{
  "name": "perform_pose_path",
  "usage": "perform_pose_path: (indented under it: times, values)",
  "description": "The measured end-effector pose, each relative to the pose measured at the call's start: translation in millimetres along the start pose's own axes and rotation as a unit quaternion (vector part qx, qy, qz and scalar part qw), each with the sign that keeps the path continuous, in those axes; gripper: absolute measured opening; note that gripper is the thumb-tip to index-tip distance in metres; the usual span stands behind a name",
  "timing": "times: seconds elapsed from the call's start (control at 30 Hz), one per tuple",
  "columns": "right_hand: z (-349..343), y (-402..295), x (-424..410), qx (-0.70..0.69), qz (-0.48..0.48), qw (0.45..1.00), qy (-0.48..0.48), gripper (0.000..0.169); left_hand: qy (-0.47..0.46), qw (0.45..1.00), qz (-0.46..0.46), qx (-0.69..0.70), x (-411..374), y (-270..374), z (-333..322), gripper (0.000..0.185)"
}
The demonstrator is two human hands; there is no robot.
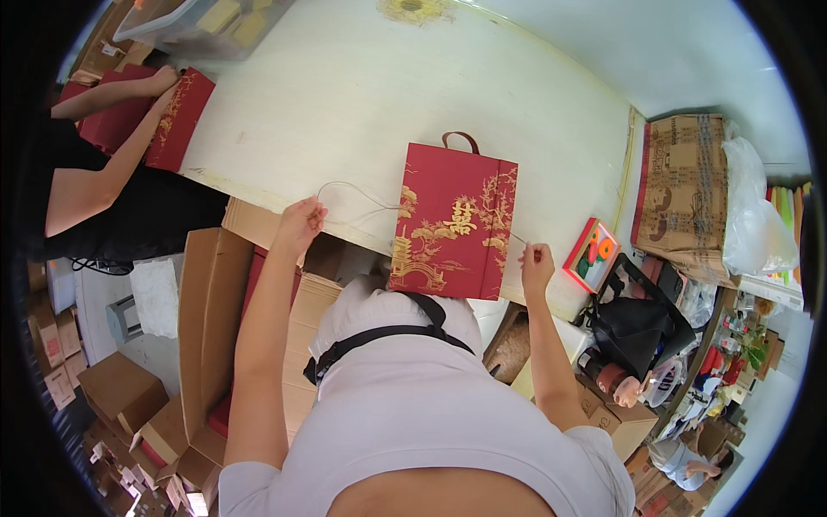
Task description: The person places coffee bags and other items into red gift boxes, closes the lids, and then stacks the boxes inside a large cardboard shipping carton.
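Observation:
A red gift box [452, 223] with gold trees, a pagoda and a bridge lies on the white table [310, 116], its lower edge at my waist. A dark red strap handle [462, 137] sticks up from its far edge. To the left of the box, my left hand [307, 221] pinches a thin pale cord [352, 186], which loops over to the box's left side. My right hand [536, 263] is closed on a short bit of thin cord at the box's right side. Neither hand touches the box face.
A co-worker's hands [167, 81] hold another red box [181, 123] at the left. A clear plastic bin [194, 39] stands at the far left. On the right are a small red-edged frame [591, 255], a black bag [636, 323] and a large taped carton [678, 187]. Open cartons [213, 316] lie below left.

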State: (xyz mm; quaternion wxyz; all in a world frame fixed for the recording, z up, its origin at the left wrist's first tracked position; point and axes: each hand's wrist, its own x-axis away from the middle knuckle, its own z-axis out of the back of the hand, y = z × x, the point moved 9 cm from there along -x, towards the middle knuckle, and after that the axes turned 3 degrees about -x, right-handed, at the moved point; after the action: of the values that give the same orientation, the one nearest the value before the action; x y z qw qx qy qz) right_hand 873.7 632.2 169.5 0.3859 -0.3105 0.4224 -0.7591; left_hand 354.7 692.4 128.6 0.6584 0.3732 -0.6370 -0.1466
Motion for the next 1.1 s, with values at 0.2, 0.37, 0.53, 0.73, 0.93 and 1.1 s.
perform_pose_path:
  times: [0.2, 0.37, 0.53, 0.73, 0.93, 1.1]
  values:
    - [-26.5, -29.0, -12.0, -0.398, -0.148, 0.905, -0.029, 0.012, -0.142, 0.968, -0.012, 0.207, 52.2, 65.7, -42.2, 0.024]
    - [-51.0, -72.4, -1.3, -0.233, -0.082, 0.963, -0.109, 0.009, -0.306, 0.944, -0.086, -0.090, 128.0, 100.1, -184.4, 0.030]
    - [-56.1, -70.3, 1.0, -0.215, -0.123, 0.956, -0.158, 0.006, -0.293, 0.711, -0.424, -0.477, 148.6, 63.7, -307.7, 0.019]
    - [-61.6, -65.7, 6.4, -0.240, -0.148, 0.942, -0.180, 0.013, -0.261, 0.605, -0.567, -0.494, 147.9, 25.4, -349.2, 0.015]
    - [-62.9, -61.2, 2.9, -0.288, -0.147, 0.923, -0.209, 0.015, -0.226, 0.530, -0.593, -0.562, 144.5, 15.5, -362.5, 0.011]
    - [-53.5, -76.7, -7.5, -0.239, -0.082, 0.959, -0.128, 0.009, -0.172, 0.501, -0.615, -0.584, 149.1, 14.6, -365.1, 0.012]
